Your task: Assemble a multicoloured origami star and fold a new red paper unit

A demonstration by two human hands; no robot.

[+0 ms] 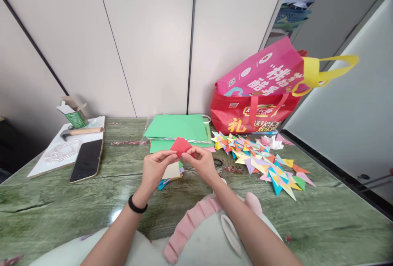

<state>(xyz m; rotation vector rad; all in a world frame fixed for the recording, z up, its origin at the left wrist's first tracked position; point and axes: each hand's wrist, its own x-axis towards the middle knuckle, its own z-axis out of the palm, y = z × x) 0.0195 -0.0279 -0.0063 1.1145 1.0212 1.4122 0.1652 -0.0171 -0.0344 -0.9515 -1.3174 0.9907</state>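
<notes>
Between both hands, a small red sheet of paper (181, 145) is held up with its lower edge folded and a peak pointing away. My left hand (158, 167) pinches its left side between thumb and fingers, a black band on that wrist. My right hand (201, 161) pinches the right side, thumb on the near edge. Below the red paper lies a stack of small coloured paper squares (172, 171), cream on top, partly covered by the hands. Behind stands a pile of larger green sheets (176, 127).
Many folded paper stars (273, 171) lie at right, before a red bag (233, 114) and a pink bag (260, 69). At left, a phone (86, 160), a hammer (82, 131) and a small box (75, 114) rest by a white board (37, 167). A plush toy (196, 221) fills the near edge.
</notes>
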